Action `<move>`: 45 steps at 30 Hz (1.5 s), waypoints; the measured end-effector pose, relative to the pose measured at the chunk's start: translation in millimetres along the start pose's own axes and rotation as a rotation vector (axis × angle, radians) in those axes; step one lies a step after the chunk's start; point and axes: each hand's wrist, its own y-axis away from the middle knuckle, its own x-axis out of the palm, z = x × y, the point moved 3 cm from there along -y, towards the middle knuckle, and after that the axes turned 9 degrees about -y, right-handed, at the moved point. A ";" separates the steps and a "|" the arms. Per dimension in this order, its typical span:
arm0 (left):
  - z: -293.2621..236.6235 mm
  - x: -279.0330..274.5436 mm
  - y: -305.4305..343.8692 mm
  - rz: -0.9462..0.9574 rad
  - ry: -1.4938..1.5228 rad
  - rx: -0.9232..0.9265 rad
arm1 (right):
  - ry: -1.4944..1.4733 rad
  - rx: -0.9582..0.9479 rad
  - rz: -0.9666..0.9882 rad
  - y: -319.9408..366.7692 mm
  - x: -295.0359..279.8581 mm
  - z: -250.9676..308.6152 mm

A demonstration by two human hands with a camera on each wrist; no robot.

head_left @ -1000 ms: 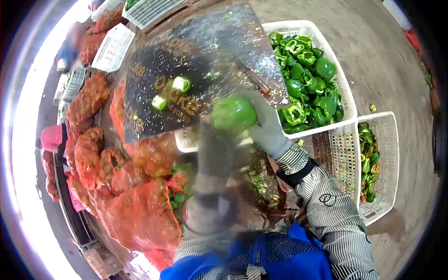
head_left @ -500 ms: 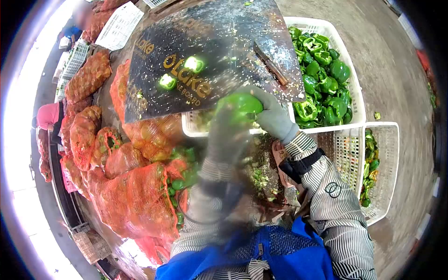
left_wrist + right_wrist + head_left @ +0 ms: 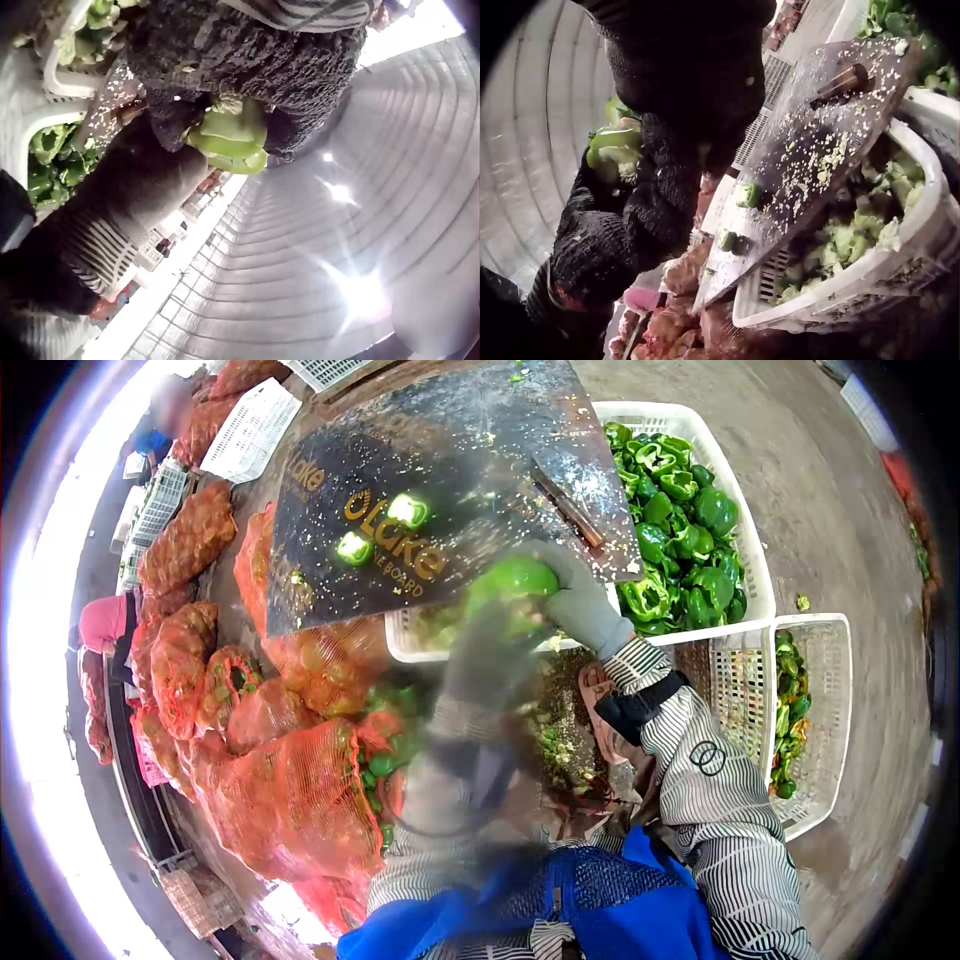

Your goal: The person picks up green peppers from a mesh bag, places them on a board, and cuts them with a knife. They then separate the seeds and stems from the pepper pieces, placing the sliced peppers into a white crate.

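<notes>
Both gloved hands hold a green bell pepper (image 3: pixel 522 575) between them, above the near edge of a dark board (image 3: pixel 470 480). My right hand (image 3: pixel 580 600) grips its right side, with fingers curled around it. From the left, my left hand (image 3: pixel 490 645) grips it, heavily blurred in the head view. In the right wrist view the left hand (image 3: pixel 622 217) curls beneath the pepper, whose pale inside (image 3: pixel 624 159) shows. The left wrist view shows its light green flesh (image 3: pixel 229 135) between the two gloves. A knife (image 3: pixel 568 508) and two pepper tops (image 3: pixel 408 510) lie on the board.
At right stands a white crate (image 3: pixel 762 565) of cut green peppers, with another crate (image 3: pixel 842 690) of scraps nearer. A crate (image 3: pixel 922 232) of pale cores sits under the board. Red mesh sacks (image 3: pixel 290 800) crowd the left. A person in pink (image 3: pixel 100 622) is beyond them.
The knife lay partly hidden by blur and now shows plainly. Both hands still hold the pepper, which has turned, so a pale patch shows at its lower side. The head view has shifted slightly.
</notes>
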 end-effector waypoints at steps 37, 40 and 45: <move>-60.0 35.6 2.6 0.063 -1.176 0.877 | 0.037 -0.246 -0.195 -3.8 -36.1 -10.8; -69.6 40.9 11.4 -0.012 -1.362 1.128 | 0.125 -0.274 -0.175 -4.9 -37.7 -12.9; -59.0 16.2 0.2 0.048 -0.864 0.516 | -0.123 0.024 -0.268 -7.2 -59.1 -18.1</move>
